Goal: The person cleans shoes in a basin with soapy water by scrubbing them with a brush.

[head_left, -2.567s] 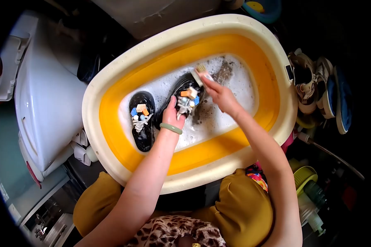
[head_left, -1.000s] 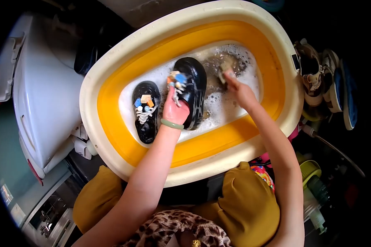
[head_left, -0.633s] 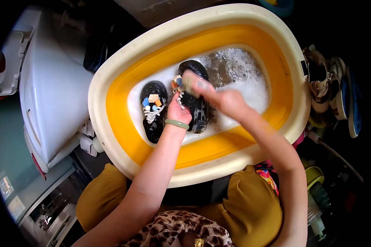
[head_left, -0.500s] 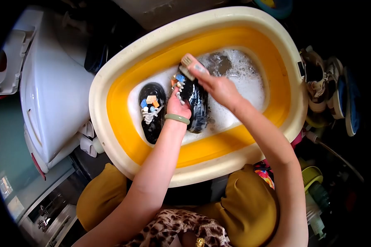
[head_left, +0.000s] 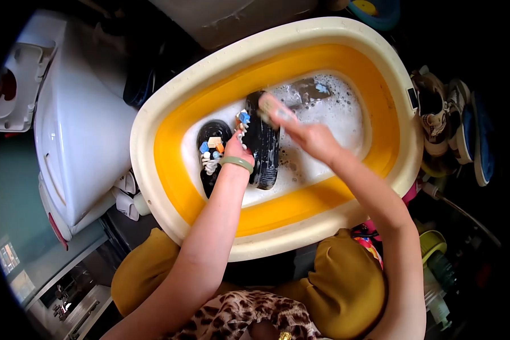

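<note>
My left hand (head_left: pixel 238 149), with a green bangle at the wrist, grips a black slipper (head_left: pixel 264 156) decorated with small blue, orange and white ornaments. The slipper is tilted on its side, its outer edge facing right. A brush (head_left: pixel 267 111), blurred by motion, is in my right hand (head_left: pixel 300 131) and lies against the slipper's upper part. To the left, a second black slipper (head_left: pixel 209 184) with similar ornaments rests in the suds. Both slippers are within a yellow tub with a cream rim (head_left: pixel 147 192), which holds foamy water (head_left: pixel 323 124).
Several shoes (head_left: pixel 430 113) stand beside the tub on the right. A white glossy fixture (head_left: pixel 82 124) is at the left. Green plastic items (head_left: pixel 430 243) and a thin rod (head_left: pixel 464 212) lie at the lower right. A blue basin (head_left: pixel 382 14) shows at the top.
The held slipper has moved right from its first position and turned onto its side. My right hand has swung out over the water with the brush and come back to the slipper.
</note>
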`<state>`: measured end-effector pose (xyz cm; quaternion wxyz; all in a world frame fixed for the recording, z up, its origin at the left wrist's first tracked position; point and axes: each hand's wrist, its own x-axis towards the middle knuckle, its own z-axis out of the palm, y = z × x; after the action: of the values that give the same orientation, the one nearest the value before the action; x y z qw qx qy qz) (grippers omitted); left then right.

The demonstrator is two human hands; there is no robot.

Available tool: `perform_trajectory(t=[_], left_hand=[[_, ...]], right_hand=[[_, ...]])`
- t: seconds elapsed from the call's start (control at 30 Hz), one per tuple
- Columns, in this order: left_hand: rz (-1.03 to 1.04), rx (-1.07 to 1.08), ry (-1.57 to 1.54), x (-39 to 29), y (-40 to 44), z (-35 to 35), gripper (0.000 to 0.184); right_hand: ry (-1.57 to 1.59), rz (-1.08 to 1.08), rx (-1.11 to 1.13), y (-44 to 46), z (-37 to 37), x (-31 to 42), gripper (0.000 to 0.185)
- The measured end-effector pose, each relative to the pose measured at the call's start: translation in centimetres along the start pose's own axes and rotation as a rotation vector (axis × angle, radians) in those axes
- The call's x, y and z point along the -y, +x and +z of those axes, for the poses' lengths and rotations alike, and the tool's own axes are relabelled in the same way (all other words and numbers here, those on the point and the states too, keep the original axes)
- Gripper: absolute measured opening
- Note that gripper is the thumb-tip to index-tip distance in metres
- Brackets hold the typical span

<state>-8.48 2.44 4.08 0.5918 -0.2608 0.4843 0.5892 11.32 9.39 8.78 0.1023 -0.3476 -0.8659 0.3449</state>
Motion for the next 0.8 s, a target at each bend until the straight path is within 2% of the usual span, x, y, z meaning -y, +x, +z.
perform_trajectory(t=[0.03, 0.07, 0.13, 0.2, 0.23, 0.27, 0.3, 0.33, 0.4, 0.43, 0.47, 0.5, 0.53, 0.57, 0.6, 0.67, 0.73, 0.8], left_hand=[[0.064, -0.063, 0.038, 0.0, 1.2, -0.9, 0.018], [0.123, -0.126, 0.076, 0.0, 2.0, -1.6, 0.018], [-0.061, -0.068, 0.062, -0.2, 0.8, -1.4, 0.019], [-0.128, -0.083, 0.049, 0.1, 0.5, -2.0, 0.021], [-0.131, -0.069, 0.023, 0.2, 0.7, -2.3, 0.024], [-0.148, -0.049, -0.006, 0.0, -0.1, -1.4, 0.025], [-0.158, -0.054, 0.002, -0.3, 0.3, -1.5, 0.025], [-0.169, -0.055, 0.007, -0.4, 1.0, -1.8, 0.025], [-0.153, -0.001, 0.01, -0.4, 1.8, -2.4, 0.024], [-0.144, 0.033, 0.025, -0.7, 2.1, -2.6, 0.024], [-0.145, 0.026, 0.027, -0.9, 2.4, -2.8, 0.024], [-0.118, -0.013, 0.059, -1.0, 2.9, -3.1, 0.024], [-0.092, -0.047, 0.089, -0.9, 3.3, -3.5, 0.025], [-0.154, -0.079, 0.077, -0.9, 1.9, -2.7, 0.025], [-0.156, -0.09, 0.071, -0.4, 1.7, -3.2, 0.025], [-0.119, -0.058, 0.1, 0.0, 1.7, -3.3, 0.025], [-0.164, -0.096, 0.054, -0.4, 0.6, -2.0, 0.026], [-0.141, -0.088, 0.091, -0.8, -0.4, -0.7, 0.026]], right_hand=[[-0.016, 0.026, 0.181, -2.6, 1.5, -0.6, 0.04], [0.215, 0.048, 0.302, -4.8, 0.8, 1.3, 0.043], [-0.025, -0.048, 0.535, -6.8, 0.3, 2.3, 0.047], [0.004, -0.114, 0.384, -5.1, 0.4, 0.6, 0.049], [-0.101, -0.003, 0.413, -2.7, -0.3, 0.1, 0.044], [-0.223, -0.044, 0.314, 0.0, -0.8, -0.5, 0.037], [0.08, 0.065, 0.176, 2.1, -0.6, -0.7, 0.035], [-0.075, 0.001, 0.068, 3.8, -1.6, 0.5, 0.036], [-0.076, -0.045, -0.01, 3.4, -0.2, 0.5, 0.035], [-0.02, -0.057, 0.049, 1.7, 0.5, 0.6, 0.033], [-0.036, -0.006, 0.211, -0.4, 0.3, 1.5, 0.036], [0.133, 0.101, 0.397, -3.8, 3.9, -0.8, 0.04], [0.113, 0.087, 0.482, -5.4, 3.6, -0.1, 0.044], [0.094, 0.071, 0.565, -6.9, 3.3, 0.6, 0.049], [-0.126, -0.187, 0.602, -6.5, 1.4, 2.1, 0.052], [-0.108, -0.18, 0.483, -3.7, 0.0, 1.0, 0.057], [-0.219, -0.185, 0.28, -0.2, -0.8, -0.4, 0.05], [-0.118, -0.147, 0.157, 1.5, -1.8, -0.8, 0.042]])
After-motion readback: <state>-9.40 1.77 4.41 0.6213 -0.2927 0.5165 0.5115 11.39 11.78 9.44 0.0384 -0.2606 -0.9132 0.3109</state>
